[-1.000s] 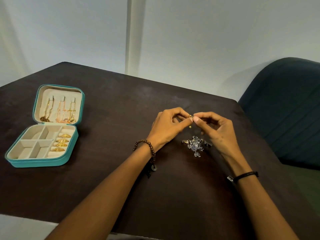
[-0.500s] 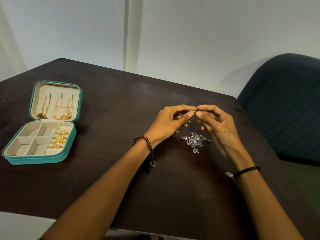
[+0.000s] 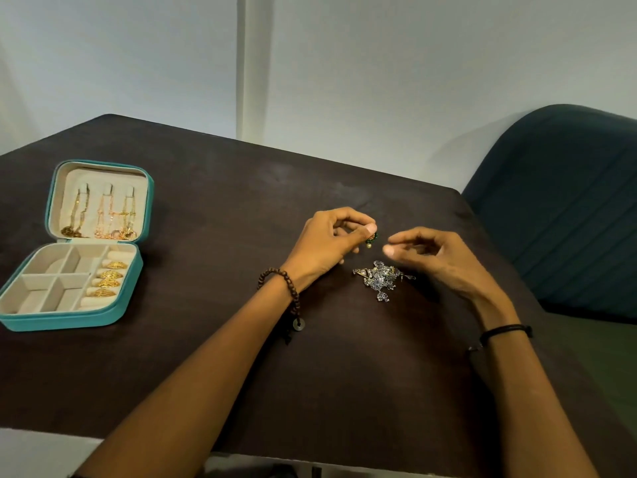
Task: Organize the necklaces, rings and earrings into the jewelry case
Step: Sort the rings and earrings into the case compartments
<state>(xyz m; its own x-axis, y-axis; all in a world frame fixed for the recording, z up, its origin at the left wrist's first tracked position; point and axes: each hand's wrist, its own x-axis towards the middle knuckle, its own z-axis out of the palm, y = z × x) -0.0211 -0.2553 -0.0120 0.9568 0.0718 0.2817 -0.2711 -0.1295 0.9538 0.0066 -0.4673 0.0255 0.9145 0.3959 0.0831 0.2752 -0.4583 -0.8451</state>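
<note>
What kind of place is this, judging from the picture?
Probably a room in a home or a small office, though I cannot be sure. A dark table stands against a plain pale wall, and a teal padded chair stands beside it. A jewelry case lies open on the table.

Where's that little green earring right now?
The green earring is pinched in the left hand, above the table right of centre, just over the silver pile. The right hand is beside it.
</note>
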